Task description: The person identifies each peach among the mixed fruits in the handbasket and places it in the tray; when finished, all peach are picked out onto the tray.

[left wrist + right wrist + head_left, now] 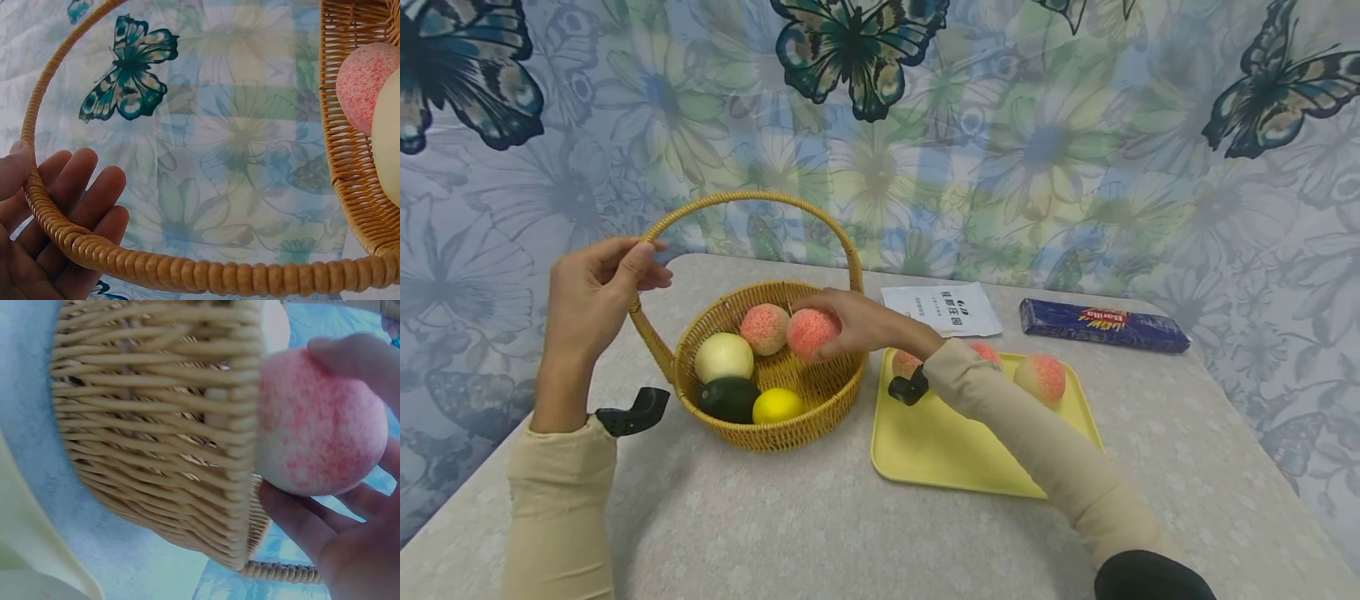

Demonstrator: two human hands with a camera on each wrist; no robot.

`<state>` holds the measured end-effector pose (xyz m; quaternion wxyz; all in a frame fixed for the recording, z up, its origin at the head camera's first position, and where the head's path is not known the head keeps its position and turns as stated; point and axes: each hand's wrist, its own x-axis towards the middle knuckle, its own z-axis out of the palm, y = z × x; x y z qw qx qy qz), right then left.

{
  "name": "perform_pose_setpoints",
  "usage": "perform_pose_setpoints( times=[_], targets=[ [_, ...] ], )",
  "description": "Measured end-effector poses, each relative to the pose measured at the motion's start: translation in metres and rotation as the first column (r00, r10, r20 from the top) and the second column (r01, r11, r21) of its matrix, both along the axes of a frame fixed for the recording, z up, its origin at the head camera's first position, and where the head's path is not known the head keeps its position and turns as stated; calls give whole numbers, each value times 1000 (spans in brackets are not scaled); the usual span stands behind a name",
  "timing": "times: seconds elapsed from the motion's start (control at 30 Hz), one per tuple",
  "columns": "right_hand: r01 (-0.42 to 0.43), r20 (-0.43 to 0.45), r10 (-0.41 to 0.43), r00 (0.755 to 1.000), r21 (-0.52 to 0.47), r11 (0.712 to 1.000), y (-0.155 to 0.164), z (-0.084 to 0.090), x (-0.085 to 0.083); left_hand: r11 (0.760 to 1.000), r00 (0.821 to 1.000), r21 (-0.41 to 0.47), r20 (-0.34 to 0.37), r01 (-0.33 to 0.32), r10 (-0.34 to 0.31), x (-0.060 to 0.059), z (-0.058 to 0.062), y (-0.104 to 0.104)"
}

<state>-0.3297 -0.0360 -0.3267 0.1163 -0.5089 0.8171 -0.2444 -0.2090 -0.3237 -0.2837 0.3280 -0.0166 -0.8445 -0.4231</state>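
My left hand (598,287) holds the left side of the arched handle (752,197) of a wicker basket (775,437), thumb and fingers around it. In the right wrist view, my right hand (362,550) grips a pink-speckled peach (322,422) at the basket's rim. The head view has this peach (813,334) over the basket's right part. Inside the basket lie another peach (765,328), a pale round fruit (724,358), a dark green avocado-like fruit (729,399) and a yellow lemon (778,406).
Right of the basket, a yellow tray (955,450) bears several peaches, one (1040,379) near its far right corner, others partly behind my right arm. Farther back lie a white printed packet (946,309) and a blue Barilla box (1103,325). Butterfly-patterned cloth hangs behind the table.
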Motion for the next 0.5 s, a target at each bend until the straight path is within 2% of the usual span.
perform_pose_setpoints(
  times=[0.2,0.5],
  targets=[
    [13,1,-12,1000,-43,999,4,-5,7,1000,1000,-4,-3,5,-5,-1,0,0],
    [65,93,-54,994,-119,991,8,-13,10,1000,1000,4,0,14,-14,0,0,-2]
  ],
)
